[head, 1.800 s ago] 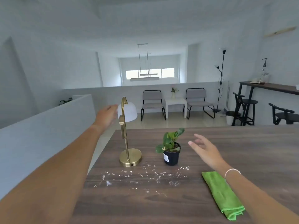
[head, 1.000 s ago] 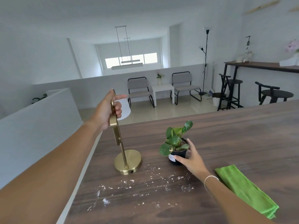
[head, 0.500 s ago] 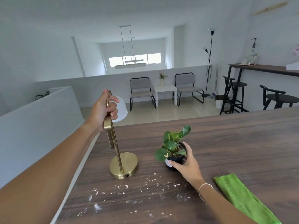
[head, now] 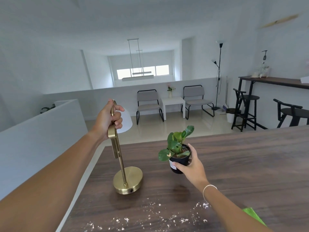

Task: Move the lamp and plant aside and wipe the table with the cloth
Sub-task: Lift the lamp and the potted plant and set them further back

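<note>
My left hand (head: 108, 120) grips the upper stem of the brass lamp (head: 127, 180), just below its white shade. The lamp is tilted and its round base hangs slightly above the dark wooden table (head: 250, 164). My right hand (head: 190, 166) holds the small black pot of the green plant (head: 178, 148), lifted off the table with its shadow below. White crumbs (head: 150, 218) lie scattered over the near part of the table. A corner of the green cloth (head: 252, 215) shows at the lower right, mostly hidden by my right forearm.
The table's left edge runs beside a low white wall (head: 41, 139). Beyond the far edge are two grey chairs (head: 148, 104), a white side table (head: 173, 102), a floor lamp (head: 219, 74) and black bar stools (head: 247, 111) at a high counter.
Both hands closed on their objects and lifted them: the lamp base and the plant pot have come off the table and moved away from the crumbs. The view has tilted, leaving less cloth visible.
</note>
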